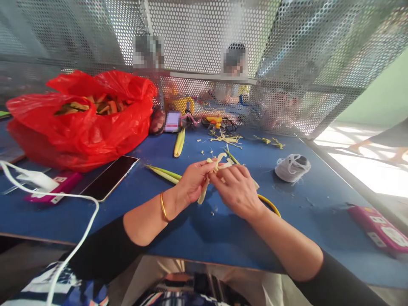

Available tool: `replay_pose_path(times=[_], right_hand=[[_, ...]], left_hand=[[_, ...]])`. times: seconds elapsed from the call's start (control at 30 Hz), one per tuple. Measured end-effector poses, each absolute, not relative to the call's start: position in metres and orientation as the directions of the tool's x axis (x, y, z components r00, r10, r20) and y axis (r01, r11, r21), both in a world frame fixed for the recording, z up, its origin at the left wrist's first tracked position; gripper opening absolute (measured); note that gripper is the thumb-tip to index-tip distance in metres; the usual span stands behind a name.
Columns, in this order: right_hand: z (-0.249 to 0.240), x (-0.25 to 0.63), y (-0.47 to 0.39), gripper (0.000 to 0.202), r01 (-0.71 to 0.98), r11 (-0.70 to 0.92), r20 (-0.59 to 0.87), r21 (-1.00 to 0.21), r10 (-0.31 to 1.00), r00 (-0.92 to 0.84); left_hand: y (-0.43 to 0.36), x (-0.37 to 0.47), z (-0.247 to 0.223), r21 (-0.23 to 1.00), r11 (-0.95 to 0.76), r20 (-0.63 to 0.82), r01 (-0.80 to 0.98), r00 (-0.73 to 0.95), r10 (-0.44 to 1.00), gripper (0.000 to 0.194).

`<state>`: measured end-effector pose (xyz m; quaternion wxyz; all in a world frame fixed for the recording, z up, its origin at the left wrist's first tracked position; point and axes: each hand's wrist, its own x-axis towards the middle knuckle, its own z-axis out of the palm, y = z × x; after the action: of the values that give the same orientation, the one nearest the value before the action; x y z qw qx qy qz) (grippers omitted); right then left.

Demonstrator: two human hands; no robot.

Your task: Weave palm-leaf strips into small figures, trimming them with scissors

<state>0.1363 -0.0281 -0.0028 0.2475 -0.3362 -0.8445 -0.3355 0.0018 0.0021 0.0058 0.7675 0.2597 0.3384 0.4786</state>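
My left hand [195, 183], with a gold bangle at the wrist, is closed on pale yellow leaf strips [203, 194] above the middle of the blue table. Pressed close against it, my right hand [240, 190] grips the same strips, its fingers bent over them and partly hiding them. Strip ends curl up above the fingertips, and one hangs below. Beside my left hand lies a yellow-green leaf stalk [164, 173]. A second stalk [179, 143] lies farther back. A yellow curved cord-like piece [269, 204] shows by my right wrist.
A large red plastic bag [83, 140] stands at left, near a phone [111, 176], a magenta box [68, 185] and a white cable [94, 212]. Leaf scraps [227, 138] lie behind the hands. At right are a small white shoe [290, 169] and a pink box [379, 227]. A perforated screen [204, 25] borders the back.
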Motion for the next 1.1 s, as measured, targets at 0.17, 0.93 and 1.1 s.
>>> replay_pose_path(times=[0.17, 0.93, 1.1], right_hand=[[-0.006, 0.136, -0.025, 0.024, 0.597, 0.695, 0.542, 0.402, 0.345, -0.766], [-0.003, 0.135, -0.018, 0.017, 0.131, 0.038, 0.044, -0.991, 0.998, 0.041], [-0.004, 0.138, -0.021, 0.023, 0.328, 0.424, 0.371, -0.844, 0.904, -0.212]], left_hand=[[0.001, 0.001, 0.003, 0.734, 0.446, -0.295, -0.512, 0.351, 0.889, 0.016], [0.006, -0.001, 0.001, 0.885, 0.25, -0.222, -0.393, 0.118, 0.968, 0.027], [0.007, -0.003, 0.001, 0.906, 0.212, -0.201, -0.367, 0.069, 0.977, 0.028]])
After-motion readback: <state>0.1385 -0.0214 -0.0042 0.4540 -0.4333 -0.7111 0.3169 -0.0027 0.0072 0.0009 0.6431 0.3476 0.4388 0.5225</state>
